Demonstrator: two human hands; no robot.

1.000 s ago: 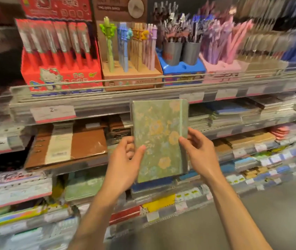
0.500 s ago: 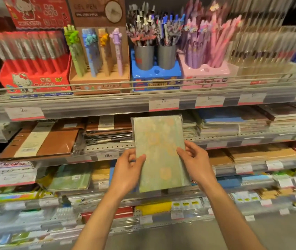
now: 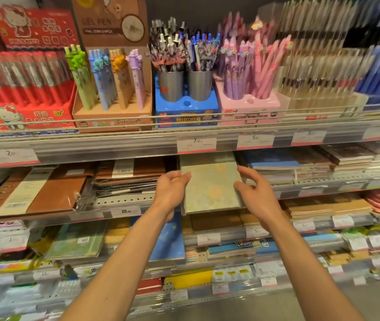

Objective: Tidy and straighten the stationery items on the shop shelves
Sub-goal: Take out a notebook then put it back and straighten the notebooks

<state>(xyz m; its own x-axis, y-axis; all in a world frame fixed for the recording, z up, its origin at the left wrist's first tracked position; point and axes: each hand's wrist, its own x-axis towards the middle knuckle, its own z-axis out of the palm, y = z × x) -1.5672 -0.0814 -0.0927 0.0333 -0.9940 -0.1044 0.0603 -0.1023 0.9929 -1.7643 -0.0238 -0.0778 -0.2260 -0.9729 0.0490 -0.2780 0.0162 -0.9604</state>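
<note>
A green floral notebook (image 3: 211,187) in clear wrap lies sloped on the second shelf, its far end under the shelf rail with the 7.50 price tag (image 3: 196,142). My left hand (image 3: 172,189) curls around its left edge. Against the book's right edge, my right hand (image 3: 255,193) has its fingers spread, only the thumb tip touching. The near end of the notebook overhangs the shelf lip (image 3: 124,201).
Brown binders (image 3: 43,193) lie to the left, and stacked notebooks (image 3: 284,167) to the right on the same shelf. Pen displays (image 3: 184,75) fill the shelf above behind a wire rail. Lower shelves hold more notebooks and pads (image 3: 78,242).
The notebook went from upright in front of the shelves to lying flat in the second-shelf slot. Both hands moved forward and up with it; my right hand's fingers have spread.
</note>
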